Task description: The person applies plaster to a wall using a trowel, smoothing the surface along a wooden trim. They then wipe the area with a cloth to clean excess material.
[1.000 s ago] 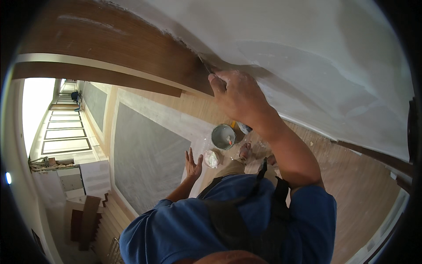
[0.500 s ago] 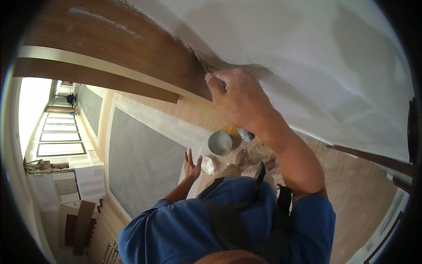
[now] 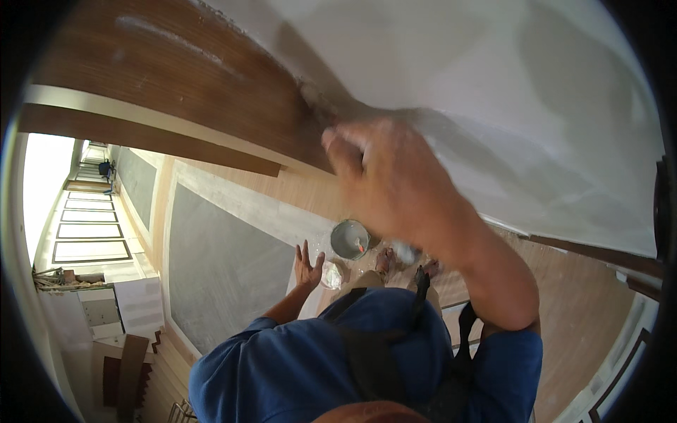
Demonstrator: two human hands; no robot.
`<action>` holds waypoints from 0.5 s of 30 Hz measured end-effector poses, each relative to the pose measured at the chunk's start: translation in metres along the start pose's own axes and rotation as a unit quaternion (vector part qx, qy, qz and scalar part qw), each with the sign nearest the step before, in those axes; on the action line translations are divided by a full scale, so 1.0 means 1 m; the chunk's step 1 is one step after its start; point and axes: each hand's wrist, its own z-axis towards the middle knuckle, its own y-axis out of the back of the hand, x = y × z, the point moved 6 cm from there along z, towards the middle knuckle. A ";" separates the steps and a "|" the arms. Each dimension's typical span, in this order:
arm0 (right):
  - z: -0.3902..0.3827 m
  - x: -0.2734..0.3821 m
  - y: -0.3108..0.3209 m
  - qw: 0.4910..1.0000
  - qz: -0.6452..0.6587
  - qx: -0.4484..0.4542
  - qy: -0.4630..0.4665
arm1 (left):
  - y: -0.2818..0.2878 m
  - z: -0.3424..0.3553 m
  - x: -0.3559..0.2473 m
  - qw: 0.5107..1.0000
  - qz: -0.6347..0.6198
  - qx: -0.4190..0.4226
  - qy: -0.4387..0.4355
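A grey bucket is standing on the wooden floor near the person's feet, and a small white lump is lying beside it. The right arm is hiding some of the white wall. The thin, blurry tool is sitting close to the line where the brown wood is meeting that wall; I can't tell if it is touching. Its long side is slanting, and its tip is pointing up and left, away from the right hand. Those fingers are pinching it. The left hand is staying free, its fingers spreading wide.
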 end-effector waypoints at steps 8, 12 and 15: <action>0.001 0.011 0.005 0.998 0.062 0.015 0.014 | 0.003 0.023 -0.011 1.000 -0.010 -0.006 -0.027; 0.010 0.013 0.014 0.991 0.040 -0.066 0.105 | 0.005 0.026 -0.014 0.999 -0.029 -0.018 -0.028; -0.006 0.016 0.009 0.988 0.030 -0.073 0.132 | 0.015 0.012 -0.005 0.998 -0.050 -0.029 0.003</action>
